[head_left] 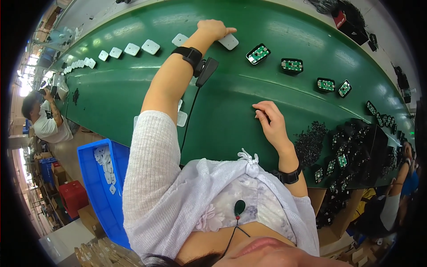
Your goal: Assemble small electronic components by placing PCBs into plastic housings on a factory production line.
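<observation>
My left hand (212, 29) reaches to the far part of the green table, beside a white rectangular cover (229, 42). One digit stretches right over the cover's far edge; whether it touches cannot be made out, and the other fingers are mostly hidden. Just left of my wrist lies another white cover (179, 39). Nearer to me, my right hand (271, 122) rests low over the table, fingers loosely bent and apart, holding nothing. Right of the left hand, a black case with a green circuit board (258, 54) sits tilted, followed by a similar open case (292, 65).
White covers (132, 49) run in a row leftward. A pile of small black parts (311, 143) lies right of my right hand, beside heaped black cases (351, 142). A blue bin (91, 196) holds white pieces. Other people (46, 118) are at both ends.
</observation>
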### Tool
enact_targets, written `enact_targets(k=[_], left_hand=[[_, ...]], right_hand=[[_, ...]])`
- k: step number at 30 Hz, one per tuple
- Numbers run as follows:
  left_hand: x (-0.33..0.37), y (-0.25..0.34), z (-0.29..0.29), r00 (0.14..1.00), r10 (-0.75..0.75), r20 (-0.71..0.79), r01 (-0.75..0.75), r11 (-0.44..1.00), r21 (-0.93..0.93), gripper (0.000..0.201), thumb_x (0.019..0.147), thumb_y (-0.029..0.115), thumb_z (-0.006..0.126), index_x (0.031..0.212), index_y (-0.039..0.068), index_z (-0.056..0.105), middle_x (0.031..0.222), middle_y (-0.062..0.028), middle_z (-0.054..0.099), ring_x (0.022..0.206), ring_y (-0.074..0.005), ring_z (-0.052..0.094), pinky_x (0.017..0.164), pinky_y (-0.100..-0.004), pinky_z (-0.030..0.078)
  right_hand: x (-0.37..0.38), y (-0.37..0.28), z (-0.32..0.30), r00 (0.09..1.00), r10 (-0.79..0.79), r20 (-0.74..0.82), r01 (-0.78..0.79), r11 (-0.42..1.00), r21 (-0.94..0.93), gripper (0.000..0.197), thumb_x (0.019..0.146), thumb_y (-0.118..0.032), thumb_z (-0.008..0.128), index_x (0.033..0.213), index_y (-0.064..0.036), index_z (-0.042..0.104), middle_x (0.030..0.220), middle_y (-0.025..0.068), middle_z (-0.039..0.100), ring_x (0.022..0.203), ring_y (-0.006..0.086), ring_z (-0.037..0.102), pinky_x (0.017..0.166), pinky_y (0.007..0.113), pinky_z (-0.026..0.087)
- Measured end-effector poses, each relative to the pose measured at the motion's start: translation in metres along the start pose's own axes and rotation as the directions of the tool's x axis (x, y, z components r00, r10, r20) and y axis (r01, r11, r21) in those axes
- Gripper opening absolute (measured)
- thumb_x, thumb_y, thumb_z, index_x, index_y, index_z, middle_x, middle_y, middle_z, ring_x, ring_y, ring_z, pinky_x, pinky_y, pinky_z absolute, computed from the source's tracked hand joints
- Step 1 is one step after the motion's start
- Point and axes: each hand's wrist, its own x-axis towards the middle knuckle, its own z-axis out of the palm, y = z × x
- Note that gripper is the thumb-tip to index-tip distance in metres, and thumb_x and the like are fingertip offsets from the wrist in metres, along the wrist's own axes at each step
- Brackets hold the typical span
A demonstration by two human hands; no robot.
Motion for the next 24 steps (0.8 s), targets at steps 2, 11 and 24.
enact_targets(k=[2,11,24], left_hand=[[0.002,-0.017,0.004,0.984,0.026,-0.176,-0.035,0.998,-0.049,0.069,0.087,0.072,0.040,0.109,0.014,0.069,0.113,-0.0090,0.067,0.105,-0.0287,0.064,0.085,-0.0407,0.050],[-0.151,-0.080,0.017,0.899,0.068,-0.432,-0.103,0.993,-0.058,0.057,0.085,0.062,0.053,0.100,0.008,0.064,0.093,-0.0137,0.067,0.086,-0.0340,0.065,0.069,-0.0430,0.053],[-0.244,-0.073,0.107,0.866,0.109,-0.489,-0.257,0.935,-0.246,0.049,0.075,0.011,0.073,0.120,0.006,0.055,0.105,-0.0115,0.056,0.101,-0.0328,0.053,0.086,-0.0428,0.044]], right_hand=[[0.001,-0.001,0.001,1.000,-0.004,0.009,0.004,1.000,0.002,0.016,0.092,0.000,0.056,0.106,0.0011,0.063,0.104,0.0088,0.059,0.078,0.0148,0.060,0.069,0.025,0.050],[0.000,0.000,-0.001,1.000,-0.006,-0.026,0.006,0.999,-0.032,0.016,0.092,0.000,0.056,0.106,0.0009,0.063,0.104,0.0085,0.059,0.078,0.0147,0.061,0.069,0.024,0.051],[0.148,0.021,-0.020,0.913,-0.392,0.112,0.311,0.490,-0.815,0.051,0.071,0.007,0.061,0.120,-0.0074,0.059,0.130,0.0104,0.055,0.123,0.0319,0.049,0.104,0.041,0.040]])
